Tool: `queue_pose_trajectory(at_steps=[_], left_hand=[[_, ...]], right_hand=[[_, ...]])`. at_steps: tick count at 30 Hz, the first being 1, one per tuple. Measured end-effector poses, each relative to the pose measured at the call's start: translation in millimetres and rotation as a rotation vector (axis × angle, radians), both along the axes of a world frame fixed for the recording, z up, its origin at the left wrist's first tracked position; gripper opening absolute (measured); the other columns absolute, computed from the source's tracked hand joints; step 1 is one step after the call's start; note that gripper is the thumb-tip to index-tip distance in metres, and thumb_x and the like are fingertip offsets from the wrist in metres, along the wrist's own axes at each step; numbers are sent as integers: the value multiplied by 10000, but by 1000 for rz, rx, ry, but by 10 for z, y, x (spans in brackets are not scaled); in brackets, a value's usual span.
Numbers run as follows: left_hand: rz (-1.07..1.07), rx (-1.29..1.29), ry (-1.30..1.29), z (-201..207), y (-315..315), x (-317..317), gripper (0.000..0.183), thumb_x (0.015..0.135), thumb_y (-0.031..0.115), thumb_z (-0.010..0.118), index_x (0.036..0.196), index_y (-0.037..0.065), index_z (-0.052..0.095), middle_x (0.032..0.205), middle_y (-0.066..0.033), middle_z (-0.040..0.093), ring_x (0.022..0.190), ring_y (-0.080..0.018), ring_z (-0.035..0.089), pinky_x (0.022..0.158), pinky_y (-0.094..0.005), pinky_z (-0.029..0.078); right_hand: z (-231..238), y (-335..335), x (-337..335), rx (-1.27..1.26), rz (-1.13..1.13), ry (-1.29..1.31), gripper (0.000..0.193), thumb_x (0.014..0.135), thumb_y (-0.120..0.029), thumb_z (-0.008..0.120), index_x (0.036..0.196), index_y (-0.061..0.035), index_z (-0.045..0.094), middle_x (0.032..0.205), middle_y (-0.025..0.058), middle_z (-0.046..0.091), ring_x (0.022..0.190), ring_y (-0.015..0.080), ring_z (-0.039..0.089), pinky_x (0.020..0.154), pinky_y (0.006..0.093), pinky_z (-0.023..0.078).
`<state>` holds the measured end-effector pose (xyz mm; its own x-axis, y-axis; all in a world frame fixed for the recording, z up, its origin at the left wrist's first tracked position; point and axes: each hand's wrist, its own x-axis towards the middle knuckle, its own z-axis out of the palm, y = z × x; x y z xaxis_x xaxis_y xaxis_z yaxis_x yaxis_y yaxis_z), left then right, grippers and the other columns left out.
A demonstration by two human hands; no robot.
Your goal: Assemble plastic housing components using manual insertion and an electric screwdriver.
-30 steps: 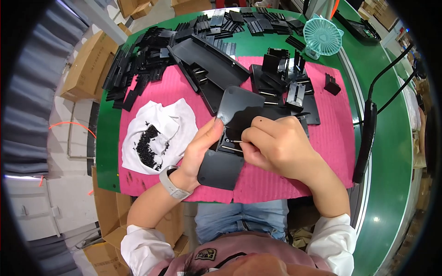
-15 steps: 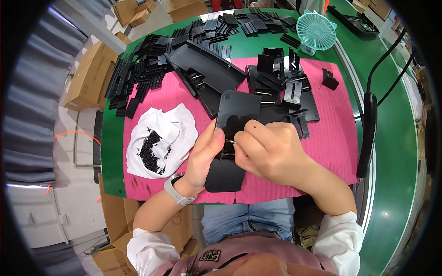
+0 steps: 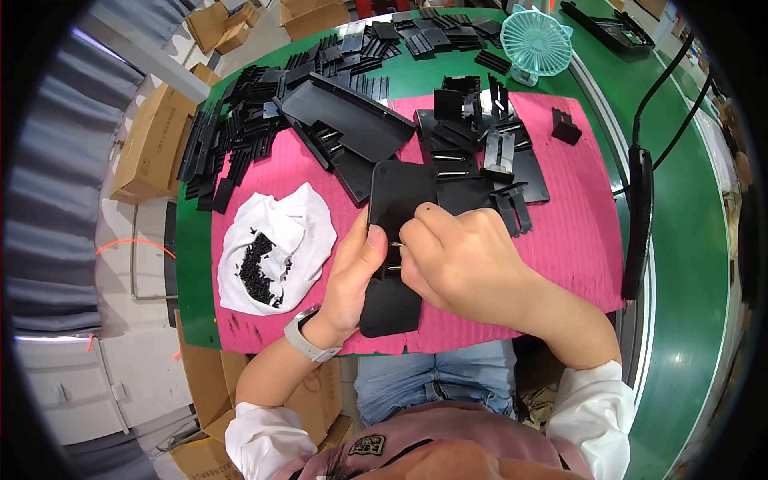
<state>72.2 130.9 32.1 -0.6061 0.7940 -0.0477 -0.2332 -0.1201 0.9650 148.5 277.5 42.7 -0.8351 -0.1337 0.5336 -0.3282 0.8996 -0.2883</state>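
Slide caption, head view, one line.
Left hand grips flat black panel; right hand pinches slim metal rod at its middle, over ribbed pink mat.

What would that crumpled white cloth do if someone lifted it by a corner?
The white cloth would probably droop, judging by its soft creases. The small black pieces heaped on it look loose, so they'd likely slide off.

White crumpled cloth [image 3: 302,232]: lying left, on pink corrugated mat [image 3: 572,216]!
Black flat plastic part [image 3: 392,308]: right of cloth!
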Motion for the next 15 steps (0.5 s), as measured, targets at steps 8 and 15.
queue_pose_trajectory(at_steps=[8,15], left_hand=[[-12,0,-26,-19,-38,-12,489,994,360,380,1329,4,387,1211,-87,516,1084,-145,509,923,-273,402],[1,8,43,-32,-8,-1,481,992,364,383,1308,3,405,1206,-87,521,1078,-143,511,924,-270,398]], right_hand=[[19,-11,2,-36,-11,-7,130,701,-74,651,750,-29,538,701,94,510,438,244,489,393,346,372],[28,-58,10,-31,-49,-33,128,708,-72,645,739,-36,526,688,92,499,429,249,484,383,349,372]])
